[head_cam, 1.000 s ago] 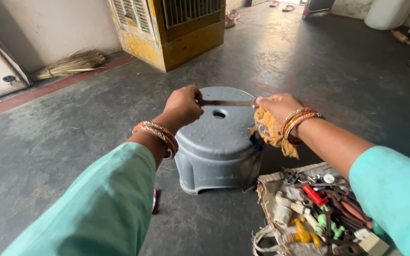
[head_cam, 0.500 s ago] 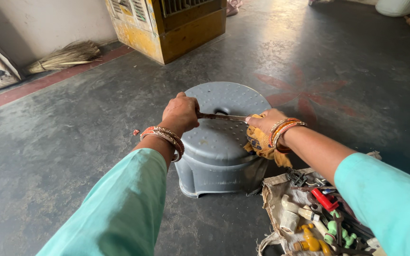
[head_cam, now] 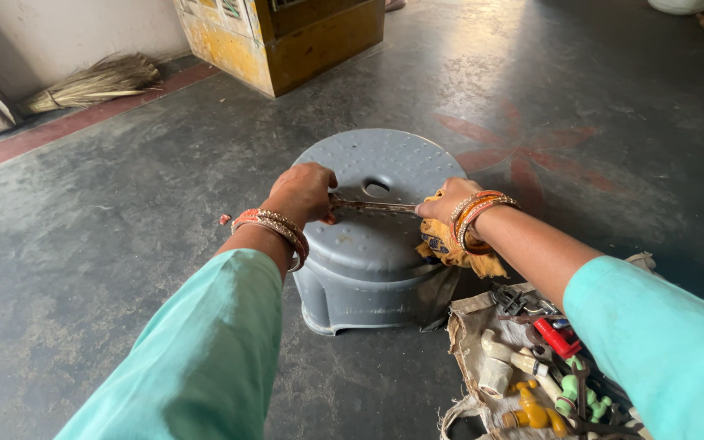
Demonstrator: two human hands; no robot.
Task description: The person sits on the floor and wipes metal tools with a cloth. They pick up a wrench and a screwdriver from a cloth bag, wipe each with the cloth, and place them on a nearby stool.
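A round grey plastic stool [head_cam: 385, 163] stands on the floor in front of me. Over its top I hold a thin rusty metal tool [head_cam: 372, 207] level between both hands. My left hand [head_cam: 303, 193] is closed around the tool's left end. My right hand [head_cam: 443, 204] grips the right end through a yellow cloth [head_cam: 450, 244] that hangs down beside the stool. Both wrists carry orange and gold bangles, and both sleeves are turquoise.
An open cloth bag [head_cam: 470, 326] of tools and pipe fittings lies at the lower right beside the stool. A yellow metal cabinet [head_cam: 287, 41] stands at the back. A straw broom [head_cam: 95, 81] lies by the wall at the left.
My view has tilted down and drawn nearer to the stool. Both hands have kept their hold on the tool and come lower, close over the stool's top.
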